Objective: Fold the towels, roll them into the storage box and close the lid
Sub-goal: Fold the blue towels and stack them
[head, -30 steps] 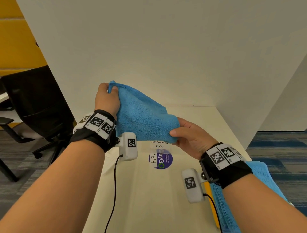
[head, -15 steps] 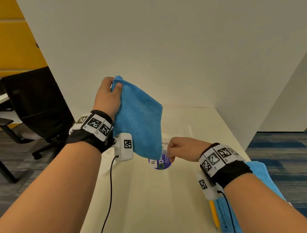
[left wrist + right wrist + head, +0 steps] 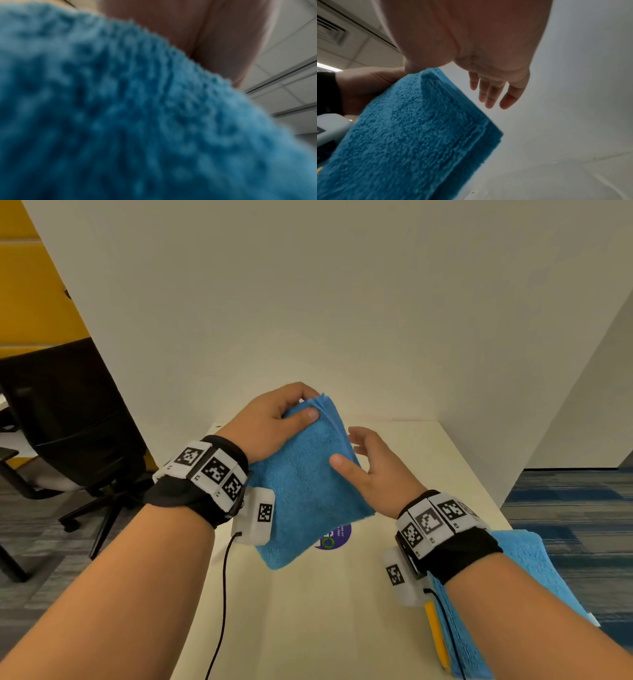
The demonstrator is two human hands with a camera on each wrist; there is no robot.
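Observation:
A folded blue towel [image 3: 308,491] hangs tilted above the table, several layers thick at its top edge. My left hand [image 3: 306,405] grips its top corner, thumb in front and fingers behind. My right hand [image 3: 349,446] is at the towel's upper right edge with its thumb laid on the front face. In the right wrist view its fingers [image 3: 491,94] are straight and stand apart from the towel [image 3: 419,135]. Blurred towel [image 3: 137,121] fills the left wrist view. The box itself I cannot make out.
A stack of blue towels [image 3: 520,573] with a yellow piece [image 3: 436,635] lies at the table's right edge under my right forearm. A purple round sticker [image 3: 337,537] shows below the held towel. White partition walls [image 3: 342,302] close the back and right. A black office chair [image 3: 68,412] stands to the left.
My left hand came down and rightward with the towel. My right hand left the lower corner, rose to the upper right edge and opened. The towel now hangs tilted.

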